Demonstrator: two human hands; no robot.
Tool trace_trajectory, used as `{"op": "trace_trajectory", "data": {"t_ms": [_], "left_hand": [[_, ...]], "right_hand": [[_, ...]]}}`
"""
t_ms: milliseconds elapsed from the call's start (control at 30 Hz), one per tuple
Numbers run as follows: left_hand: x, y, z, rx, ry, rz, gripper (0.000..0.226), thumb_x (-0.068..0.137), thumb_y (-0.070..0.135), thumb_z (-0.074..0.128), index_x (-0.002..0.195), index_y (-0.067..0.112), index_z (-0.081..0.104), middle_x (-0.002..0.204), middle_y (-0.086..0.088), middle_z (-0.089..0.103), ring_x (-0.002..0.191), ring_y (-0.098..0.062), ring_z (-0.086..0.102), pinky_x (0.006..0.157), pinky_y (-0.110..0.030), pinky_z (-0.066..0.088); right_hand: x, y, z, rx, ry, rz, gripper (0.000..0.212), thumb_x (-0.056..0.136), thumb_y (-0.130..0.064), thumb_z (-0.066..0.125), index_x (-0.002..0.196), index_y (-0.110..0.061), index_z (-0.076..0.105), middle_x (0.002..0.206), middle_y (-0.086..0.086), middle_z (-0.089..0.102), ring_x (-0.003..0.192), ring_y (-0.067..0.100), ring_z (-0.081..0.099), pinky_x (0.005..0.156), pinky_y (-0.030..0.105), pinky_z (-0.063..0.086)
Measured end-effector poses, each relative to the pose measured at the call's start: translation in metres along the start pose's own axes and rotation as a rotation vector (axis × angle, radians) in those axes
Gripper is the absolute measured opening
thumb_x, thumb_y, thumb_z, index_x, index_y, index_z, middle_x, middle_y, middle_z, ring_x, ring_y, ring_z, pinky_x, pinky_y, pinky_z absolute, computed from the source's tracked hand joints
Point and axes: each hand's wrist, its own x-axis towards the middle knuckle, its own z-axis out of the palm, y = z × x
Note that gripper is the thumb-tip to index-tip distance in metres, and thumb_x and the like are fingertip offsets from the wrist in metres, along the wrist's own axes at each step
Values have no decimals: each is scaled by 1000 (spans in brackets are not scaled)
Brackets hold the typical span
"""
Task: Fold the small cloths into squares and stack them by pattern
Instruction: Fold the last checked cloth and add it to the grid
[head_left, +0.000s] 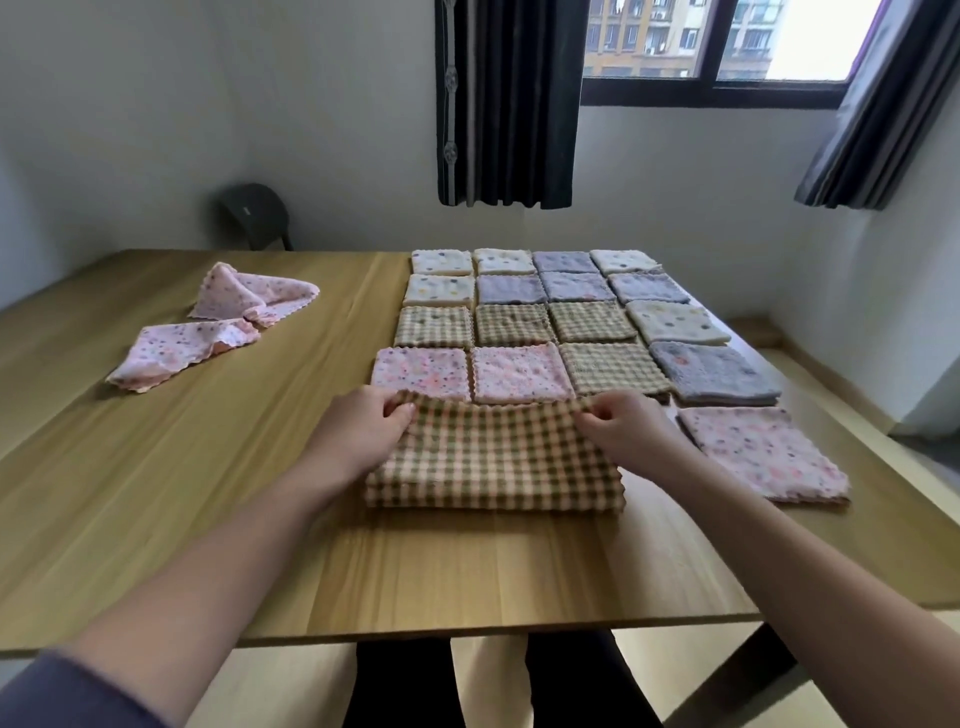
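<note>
Left hand (358, 426) and right hand (621, 423) are pinching far corners of checked cloth (493, 462) (folded double) on table (156, 493), folded squares (519, 322) lying beyond.

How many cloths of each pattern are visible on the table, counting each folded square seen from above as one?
Pink dotted cloths: 5 (3 folded, 2 loose at the left)
White dotted cloths: 5
Purple cloths: 5
Checked cloths: 5 (one pinched by left hand and right hand)
Total: 20

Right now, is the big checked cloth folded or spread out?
Folded: the checked cloth shows stacked layers at its near edge, a wide rectangle, not square yet.
</note>
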Motion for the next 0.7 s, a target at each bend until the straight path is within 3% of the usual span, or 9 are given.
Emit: {"op": "trace_trajectory", "data": {"t_ms": [67,167,333,433,500,567,600,667,700], "left_hand": [[8,3,7,87,11,-4,35,95,28,54,63,14,49,60,-3,54,60,-22,52,52,-32,32],[15,5,15,204,44,3,36,96,28,51,63,20,41,61,1,49,58,-19,47,47,-30,25],[17,5,26,368,81,66,19,99,30,46,88,16,52,73,1,49,64,-22,48,48,-30,27],[12,2,29,474,124,126,22,97,30,51,108,12,49,83,-4,57,66,-27,54,51,-30,34],[9,-1,30,545,208,250,32,86,23,65,109,6,52,95,-12,60,73,-33,60,52,-34,39],[7,0,32,500,332,436,31,81,19,64,107,4,57,100,-15,60,83,-35,60,63,-40,46],[6,1,34,439,318,521,30,84,21,57,110,6,59,105,-13,61,92,-34,60,73,-41,47],[2,5,36,306,88,568,49,89,37,39,127,12,56,128,-9,57,120,-27,52,104,-41,37],[1,4,38,277,-55,536,64,88,49,27,139,16,47,145,-7,45,136,-24,38,115,-38,21]], "right_hand": [[9,-1,7,-101,17,6,39,89,-21,57,55,-16,38,52,-2,43,49,13,38,46,26,27],[15,-5,14,-225,15,6,32,90,-24,56,60,-15,45,61,-1,51,55,15,45,47,28,32],[20,-8,21,-474,2,-37,8,89,-25,53,84,-18,53,83,-1,55,75,20,51,58,30,37],[19,-8,24,-552,6,-32,29,91,-25,51,119,-19,50,93,2,55,84,23,53,66,32,42],[15,-7,27,-615,109,-116,43,91,-24,49,133,-19,41,108,3,55,96,23,53,75,34,44],[10,-5,34,-585,222,-303,45,90,-20,51,134,-13,44,126,8,52,114,27,50,91,37,42],[6,-6,39,-526,218,-379,45,90,-17,53,134,-10,46,133,12,50,122,31,47,98,39,40],[-1,-11,51,-422,62,-403,51,97,-25,47,145,-9,37,153,15,32,142,34,28,115,40,25],[-5,-11,57,-412,-60,-352,56,101,-36,38,152,-16,24,160,10,15,148,30,10,120,40,12]]}}
